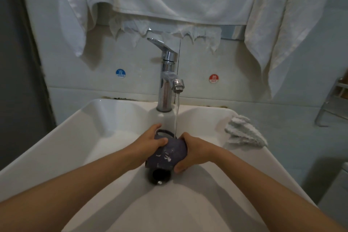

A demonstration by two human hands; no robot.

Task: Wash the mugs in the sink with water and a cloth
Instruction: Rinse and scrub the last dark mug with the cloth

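Two grips hold one dark blue mug [167,154] at the middle of the frame, low inside the white sink [56,147] and just above the drain [159,176]. The left grip [150,143] is closed around the mug's left side, thumb across the top, next to the handle at the far end. The right grip [195,150] is closed around the right side, fingers curled under the nearer edge. The mug lies tipped on its side; whether its mouth or its base faces the drain is hard to tell. Pale marks show on its wall.

Water [177,117] runs in a thin stream from the chrome faucet [166,81] and lands at the mug's far end, between the two grips. The pale ribbed cloth [244,133] lies unused on the sink's right rim, well apart from the mug.

This looks like the rinsing step: the mug is being wetted and turned under the stream, bare-handed. The next move probably calls for one grip to let go and fetch the cloth from the right, while the other keeps the wet, slippery mug steady. No other mug is in view.
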